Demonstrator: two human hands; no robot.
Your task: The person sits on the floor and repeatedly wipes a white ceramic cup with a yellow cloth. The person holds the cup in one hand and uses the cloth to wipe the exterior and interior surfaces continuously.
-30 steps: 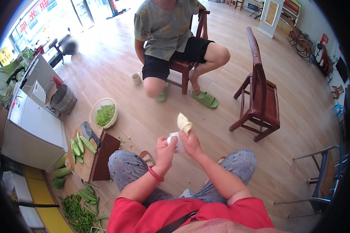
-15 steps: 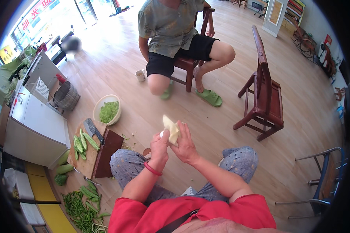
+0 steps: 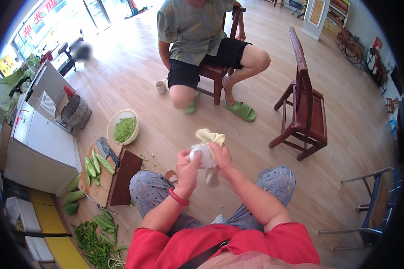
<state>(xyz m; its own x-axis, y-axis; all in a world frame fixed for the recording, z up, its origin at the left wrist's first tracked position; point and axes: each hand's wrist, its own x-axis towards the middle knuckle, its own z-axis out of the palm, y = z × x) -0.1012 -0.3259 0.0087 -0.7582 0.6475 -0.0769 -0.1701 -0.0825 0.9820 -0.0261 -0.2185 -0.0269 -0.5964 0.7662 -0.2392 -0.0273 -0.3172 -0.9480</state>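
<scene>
A white mug (image 3: 205,157) is held up in front of me, between my knees. My left hand (image 3: 186,169) is closed at its handle side. On the other side my right hand (image 3: 223,158) grips a pale yellow cloth (image 3: 210,136) against the mug's rim and wall. Part of the cloth bunches above the rim, and another part hangs down below the right hand. The inside of the mug cannot be seen from here.
At left, a wooden cutting board (image 3: 103,179) bears cut green gourds (image 3: 92,165) and a cleaver (image 3: 108,151). A bowl (image 3: 136,137) of green shreds stands beyond it; green peppers (image 3: 90,237) lie nearer. A person (image 3: 193,42) sits opposite, near a floor mug (image 3: 160,87) and an unoccupied wooden chair (image 3: 303,107).
The mug has turned, so its white wall and handle now show. My right hand and the cloth have shifted a little to the right, and a cloth end now hangs below.
</scene>
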